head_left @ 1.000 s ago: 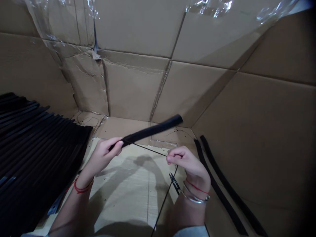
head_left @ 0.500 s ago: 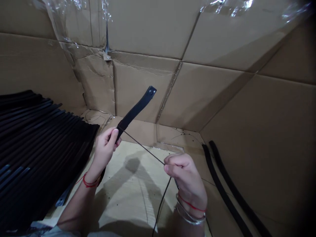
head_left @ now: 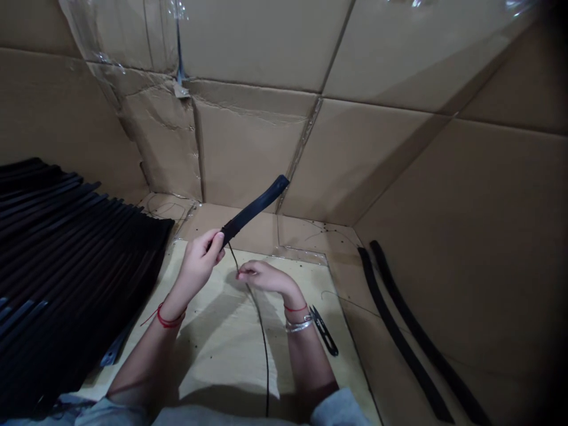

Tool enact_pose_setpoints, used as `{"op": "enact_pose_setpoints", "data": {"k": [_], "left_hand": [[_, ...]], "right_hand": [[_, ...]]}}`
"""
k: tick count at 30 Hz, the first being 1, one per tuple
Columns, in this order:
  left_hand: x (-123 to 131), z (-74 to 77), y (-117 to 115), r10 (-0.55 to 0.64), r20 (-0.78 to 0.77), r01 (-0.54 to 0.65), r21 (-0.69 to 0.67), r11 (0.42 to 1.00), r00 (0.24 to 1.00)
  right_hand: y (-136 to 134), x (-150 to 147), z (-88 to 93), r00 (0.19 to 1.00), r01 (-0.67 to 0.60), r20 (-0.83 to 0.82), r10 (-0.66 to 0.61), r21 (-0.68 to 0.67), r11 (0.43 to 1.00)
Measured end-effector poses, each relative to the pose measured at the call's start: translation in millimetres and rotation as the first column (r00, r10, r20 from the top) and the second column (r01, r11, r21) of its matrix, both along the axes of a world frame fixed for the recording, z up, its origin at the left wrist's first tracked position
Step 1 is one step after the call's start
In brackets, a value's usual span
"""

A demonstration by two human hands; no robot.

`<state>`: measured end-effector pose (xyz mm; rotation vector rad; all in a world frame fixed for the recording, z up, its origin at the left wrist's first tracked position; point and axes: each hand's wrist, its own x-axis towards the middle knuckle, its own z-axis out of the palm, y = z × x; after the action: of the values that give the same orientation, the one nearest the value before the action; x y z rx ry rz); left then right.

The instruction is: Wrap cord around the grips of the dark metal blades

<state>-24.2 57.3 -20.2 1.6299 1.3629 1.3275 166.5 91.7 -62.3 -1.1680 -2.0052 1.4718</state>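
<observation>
My left hand (head_left: 200,260) is closed around a black flat strap-like strip (head_left: 255,210), whose free end slants up and to the right. Close to my thumb a dark cord (head_left: 265,343) leaves the strip. It runs down to my right hand (head_left: 266,277), which pinches it between thumb and fingertips a short way below the strip. Beyond the pinch the cord hangs toward the near edge of the view. The cord's attachment at the strip is partly covered by my left fingers. Black thread snips (head_left: 326,334) lie beside my right wrist.
A large stack of black strips (head_left: 80,266) fills the left side. Two more long black strips (head_left: 403,337) lie along the right. Cardboard walls (head_left: 252,154) enclose the pale work surface (head_left: 222,343). Loose thin threads lie near the back corners.
My right hand has moved left and closer to the strip, still pinching the cord. The strip has tilted lower to the right, and the snips have come into view.
</observation>
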Motion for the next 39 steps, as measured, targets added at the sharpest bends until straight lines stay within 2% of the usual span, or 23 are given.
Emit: {"op": "enact_pose_setpoints", "data": {"k": [4, 6, 8, 10, 13, 17, 25, 28, 31, 34, 39], "left_hand": [[4.3, -4.1, 2.6, 0.02, -0.149, -0.016, 0.03, 0.999, 0.989], [7.5, -3.7, 0.4, 0.024, -0.214, -0.014, 0.048, 0.999, 0.977], [12.1, -3.2, -2.7, 0.056, -0.339, -0.031, 0.077, 0.997, 0.939], [18.2, -3.0, -6.4, 0.101, -0.486, -0.056, 0.107, 0.993, 0.868], [28.0, -3.2, -12.2, 0.121, -0.649, -0.049, 0.128, 0.991, 0.751], [36.9, -3.8, -17.9, 0.142, -0.748, -0.035, 0.157, 0.987, 0.648], [34.2, -3.8, -16.3, 0.202, -0.813, -0.047, 0.211, 0.976, 0.546], [34.1, -3.6, -15.0, 0.223, -0.822, -0.064, 0.223, 0.973, 0.524], [42.1, -4.7, -16.2, 0.166, -0.839, -0.026, 0.178, 0.984, 0.519], [53.9, -6.7, -18.7, 0.12, -0.843, -0.01, 0.135, 0.991, 0.524], [56.1, -8.7, -17.5, 0.186, -0.805, -0.091, 0.164, 0.982, 0.563]], "right_hand": [[-8.6, -12.8, 3.8, 0.99, 0.03, -0.135, -0.033, -0.024, 0.999], [-16.0, -21.1, 11.8, 0.945, 0.077, -0.313, -0.093, -0.065, 0.995], [-23.7, -29.4, 19.3, 0.819, 0.151, -0.533, -0.212, -0.156, 0.976], [-29.7, -36.4, 24.0, 0.69, 0.209, -0.647, -0.323, -0.249, 0.946], [-33.8, -43.0, 25.4, 0.642, 0.302, -0.639, -0.423, -0.297, 0.906], [-34.1, -46.1, 25.5, 0.606, 0.364, -0.633, -0.483, -0.32, 0.875], [-38.3, -33.3, 36.3, 0.684, 0.383, -0.547, -0.483, -0.294, 0.876], [-39.2, -27.4, 41.1, 0.667, 0.505, -0.533, -0.521, -0.191, 0.842], [-40.4, -25.7, 45.0, 0.551, 0.597, -0.632, -0.545, -0.158, 0.787], [-42.1, -26.6, 45.3, 0.459, 0.611, -0.706, -0.539, -0.189, 0.768], [-46.2, -32.6, 36.3, 0.447, 0.663, -0.725, -0.524, -0.125, 0.738]]}}
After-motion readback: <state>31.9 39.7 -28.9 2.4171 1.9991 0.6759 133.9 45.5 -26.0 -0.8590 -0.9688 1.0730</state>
